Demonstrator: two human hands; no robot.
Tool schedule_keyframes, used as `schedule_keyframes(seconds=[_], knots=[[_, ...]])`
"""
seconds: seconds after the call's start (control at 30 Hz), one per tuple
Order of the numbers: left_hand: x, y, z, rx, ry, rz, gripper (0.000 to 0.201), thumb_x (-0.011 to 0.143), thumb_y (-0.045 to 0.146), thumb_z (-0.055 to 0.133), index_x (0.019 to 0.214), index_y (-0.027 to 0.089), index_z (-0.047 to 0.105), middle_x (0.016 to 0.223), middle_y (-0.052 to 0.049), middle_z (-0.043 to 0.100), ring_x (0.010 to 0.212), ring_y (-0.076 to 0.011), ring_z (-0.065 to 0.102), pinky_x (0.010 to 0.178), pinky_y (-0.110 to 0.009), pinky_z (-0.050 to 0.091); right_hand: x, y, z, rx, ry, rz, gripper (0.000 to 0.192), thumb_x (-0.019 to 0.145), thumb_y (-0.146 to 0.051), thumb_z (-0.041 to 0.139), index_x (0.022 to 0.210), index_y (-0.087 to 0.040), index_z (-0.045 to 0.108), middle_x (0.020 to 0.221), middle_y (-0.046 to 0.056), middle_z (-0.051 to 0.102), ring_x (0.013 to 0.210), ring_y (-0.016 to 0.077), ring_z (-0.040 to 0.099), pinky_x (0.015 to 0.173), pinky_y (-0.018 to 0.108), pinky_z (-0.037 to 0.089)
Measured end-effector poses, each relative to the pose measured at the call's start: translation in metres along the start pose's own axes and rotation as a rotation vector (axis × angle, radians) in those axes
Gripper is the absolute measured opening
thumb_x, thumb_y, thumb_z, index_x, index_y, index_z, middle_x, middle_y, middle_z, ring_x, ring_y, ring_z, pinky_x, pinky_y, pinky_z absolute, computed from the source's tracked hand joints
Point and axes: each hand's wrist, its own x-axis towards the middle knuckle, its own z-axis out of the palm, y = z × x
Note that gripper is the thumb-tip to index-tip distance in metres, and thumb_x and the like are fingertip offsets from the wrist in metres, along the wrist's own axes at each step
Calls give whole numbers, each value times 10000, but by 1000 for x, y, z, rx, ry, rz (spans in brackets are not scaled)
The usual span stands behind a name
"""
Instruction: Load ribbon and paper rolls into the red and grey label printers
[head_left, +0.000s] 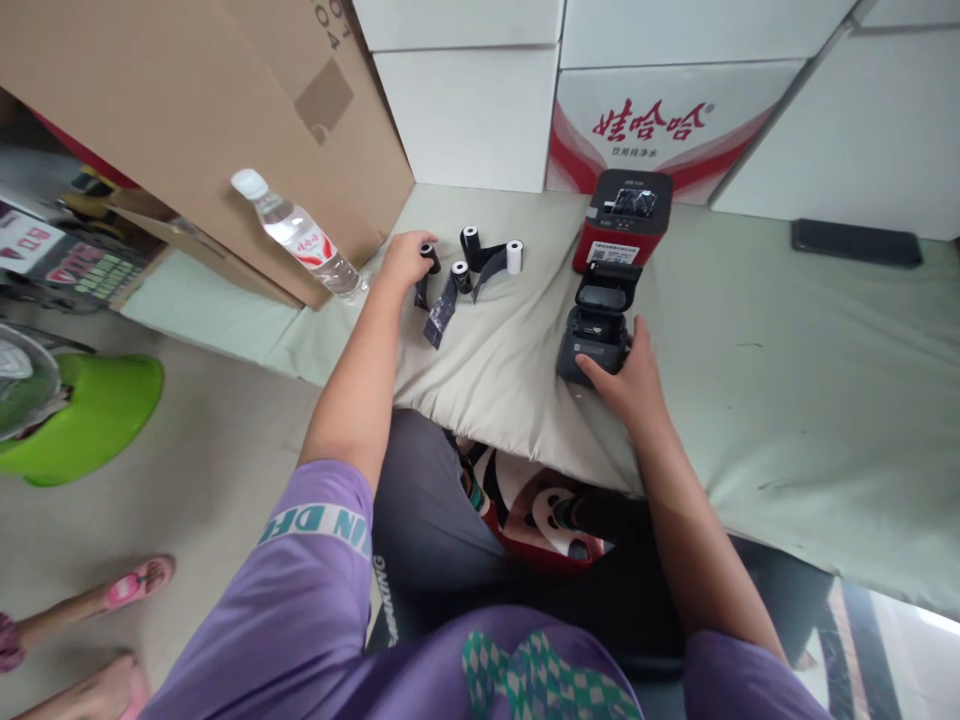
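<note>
My left hand [405,258] reaches out over the pale cushioned surface [750,340] and closes on a small black roll [430,254] at the left end of a cluster. Beside it lie two more black rolls [460,276] with loose black strips, and a white roll [514,256]. My right hand [632,378] grips the near end of a small black printer [596,332] whose lid stands open. Right behind that printer sits a red and black device [626,218].
A clear water bottle [300,238] leans by a large cardboard box [187,120] at the left. White cartons [660,120] line the back. A black flat object [855,242] lies far right. A green tub [82,420] and another person's feet [112,620] are on the floor.
</note>
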Motion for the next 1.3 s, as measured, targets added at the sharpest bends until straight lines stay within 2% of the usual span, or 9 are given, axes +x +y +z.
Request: schedule_keyframes(seconds=[0.1,0.27,0.33,0.5,0.7,0.83,1.07,1.17,1.3], knots=[[-6,12,-9,-6,58,43,538,839,237,711,1377,225,714,1475,-107,682,1368,-324,590,1211,-467,401,0,0,0,-9,1,-8,1171,719,-536,791,1672,-80,286,1642,299,462,1508,484,479,1233,678,390],[-16,36,-15,-8,-196,150,404,809,411,795,1183,257,802,1175,-62,804,1151,-290,697,1112,-429,470,1,0,1,-28,-1,-18,1150,732,-536,788,1674,-103,290,1652,291,450,1507,474,482,1237,684,387],[-19,41,-13,49,-219,162,328,774,378,814,1080,261,821,1051,-44,811,1085,-290,710,1082,-430,482,2,1,1,-29,6,-29,1142,731,-538,791,1666,-100,305,1647,292,457,1507,474,484,1240,681,384],[-30,33,-21,-100,-88,136,335,752,247,791,1087,233,784,1055,-59,784,1003,-259,712,993,-403,549,2,1,2,-16,16,-40,1121,723,-534,796,1646,-97,335,1631,293,482,1500,475,495,1244,683,377],[-49,46,-34,-713,64,148,437,778,294,842,1172,217,670,1209,-92,739,1083,-250,732,969,-403,617,2,-2,2,-16,13,-49,1103,729,-521,787,1641,-100,333,1612,289,511,1478,469,520,1235,684,382],[-60,96,-11,-994,-73,208,464,826,336,827,1217,251,591,1201,-54,722,1132,-264,744,973,-443,642,0,-9,-1,-28,1,-13,1103,715,-513,795,1629,-85,350,1617,299,501,1482,470,518,1233,660,401],[-79,172,61,-918,-514,280,346,900,180,707,1207,231,558,1184,-79,714,1110,-218,739,993,-448,602,-1,-14,-5,-5,-32,-73,1048,757,-550,763,1611,-92,363,1504,311,601,1393,495,598,1167,655,456],[-83,185,78,-927,-580,250,284,892,159,718,1109,222,545,1118,-74,730,1067,-201,735,991,-437,575,-1,-8,-5,-4,-34,-103,1084,778,-585,732,1649,-102,305,1544,304,574,1404,516,585,1167,696,438],[-83,195,87,-840,-544,296,292,830,101,732,1024,213,545,962,-28,717,997,-211,724,966,-432,549,-2,-6,-4,18,-35,-136,1048,822,-575,716,1669,-140,279,1517,275,606,1356,485,625,1115,669,494]])
